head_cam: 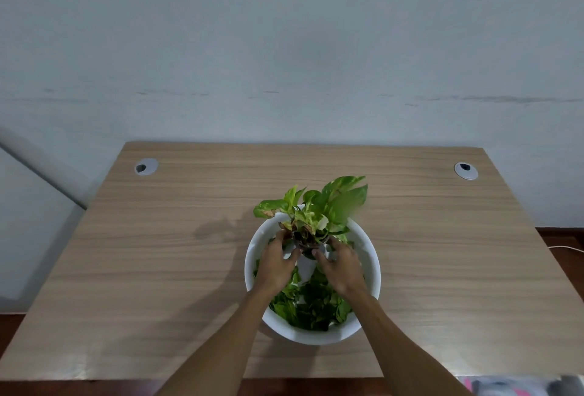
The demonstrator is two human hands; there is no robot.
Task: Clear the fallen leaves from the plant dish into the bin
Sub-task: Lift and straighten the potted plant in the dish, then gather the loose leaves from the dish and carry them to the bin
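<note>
From my head cam: both hands are down in the white plant dish (369,256) on the tabletop (158,237). My left hand (276,264) and right hand (341,267) have their fingers curled around the little pot (305,247) of the pothos plant (328,206), one each side. Fallen leaves (311,307) are heaped in the near half of the dish. I'd guess they're light, floppy and maybe damp, so scoop bunches from underneath rather than pinching singles. Can't see the bin anywhere.

The hands (278,264) (343,266) cover most of the pot (308,250) and part of the leaves (311,307) in the dish (368,256). Both forearms run off the bottom edge. No bin shows.
</note>
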